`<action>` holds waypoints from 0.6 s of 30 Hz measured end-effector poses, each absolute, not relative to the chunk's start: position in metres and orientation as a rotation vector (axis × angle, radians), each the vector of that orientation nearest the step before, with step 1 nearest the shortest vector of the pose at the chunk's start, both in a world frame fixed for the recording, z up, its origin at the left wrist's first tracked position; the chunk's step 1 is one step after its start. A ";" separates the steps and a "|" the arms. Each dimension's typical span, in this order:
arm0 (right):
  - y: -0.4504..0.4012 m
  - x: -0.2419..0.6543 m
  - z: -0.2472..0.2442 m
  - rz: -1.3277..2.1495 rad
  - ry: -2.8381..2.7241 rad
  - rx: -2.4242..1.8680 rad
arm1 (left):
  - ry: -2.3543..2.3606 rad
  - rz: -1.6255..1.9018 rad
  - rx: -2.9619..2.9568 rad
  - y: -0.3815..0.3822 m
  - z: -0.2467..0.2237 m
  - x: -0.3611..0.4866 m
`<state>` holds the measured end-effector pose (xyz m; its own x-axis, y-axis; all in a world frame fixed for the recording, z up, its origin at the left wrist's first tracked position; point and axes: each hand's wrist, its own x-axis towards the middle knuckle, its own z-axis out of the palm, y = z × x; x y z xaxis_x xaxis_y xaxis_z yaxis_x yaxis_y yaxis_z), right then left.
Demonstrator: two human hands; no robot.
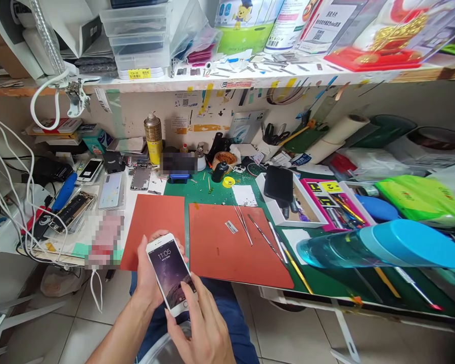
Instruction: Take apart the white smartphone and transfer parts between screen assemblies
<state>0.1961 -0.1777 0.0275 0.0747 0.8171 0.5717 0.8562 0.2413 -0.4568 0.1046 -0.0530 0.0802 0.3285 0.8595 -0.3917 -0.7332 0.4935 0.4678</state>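
A white phone with its screen lit, showing 11:05, is held above my lap, just off the front edge of the bench. My left hand is wrapped round its left side and back, with fingertips showing past the right edge. My right hand is at the phone's lower right; its thumb touches the lower left edge and a bent finger is over the lower screen. Beyond the phone lie two red-brown mats, a smaller left one and a larger right one.
Tweezers and thin tools lie on the larger mat. A blue bottle lies at the right, near a white tray and a pink tray. Phones and cables crowd the left. A loaded shelf overhangs the bench.
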 end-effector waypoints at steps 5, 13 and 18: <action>-0.178 0.194 0.027 -0.057 -1.694 -1.556 | 0.665 1.054 0.223 -0.054 0.081 0.103; -0.181 0.195 0.021 -0.034 -1.738 -1.574 | 0.652 1.036 0.248 -0.054 0.080 0.102; -0.181 0.196 0.019 -0.053 -1.735 -1.574 | 0.654 1.045 0.231 -0.055 0.079 0.103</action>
<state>0.1958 -0.1813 0.0194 0.0678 0.8282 0.5564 0.8608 0.2334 -0.4523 0.1031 -0.0545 0.0785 0.3342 0.8581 -0.3899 -0.7258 0.4982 0.4744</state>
